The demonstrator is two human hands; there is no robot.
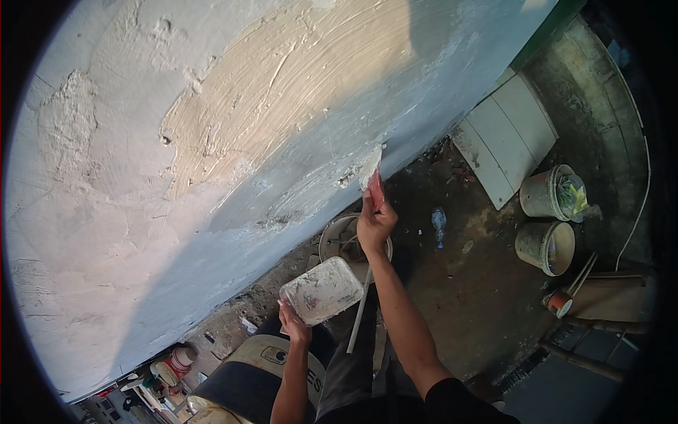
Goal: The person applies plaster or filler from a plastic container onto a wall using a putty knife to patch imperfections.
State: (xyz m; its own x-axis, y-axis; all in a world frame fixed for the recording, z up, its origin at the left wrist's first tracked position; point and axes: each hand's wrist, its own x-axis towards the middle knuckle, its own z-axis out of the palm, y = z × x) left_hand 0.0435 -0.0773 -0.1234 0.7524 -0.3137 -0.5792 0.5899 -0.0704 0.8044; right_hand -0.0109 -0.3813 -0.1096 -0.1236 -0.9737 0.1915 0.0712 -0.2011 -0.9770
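Note:
My right hand point(376, 225) is closed round the red handle of a putty knife point(374, 185), its blade coated in pale putty. The blade is at the lower part of the plastered wall point(296, 106), beside a lump of fresh putty; whether it touches cannot be made out. Lower and to the left, my left hand point(294, 324) grips the near edge of a shallow white plastic tray point(321, 291) smeared with putty. A broad cream patch with sweeping trowel marks covers the upper wall, and the lower part lies in shadow.
Under my arms stands a bucket point(330, 242) with a stick point(360, 311) leaning out. A dark drum point(240, 381) is close on my left. At right are two buckets point(538, 194), a plastic bottle point(438, 227), leaning white panels point(505, 134) and a small orange pot point(559, 304).

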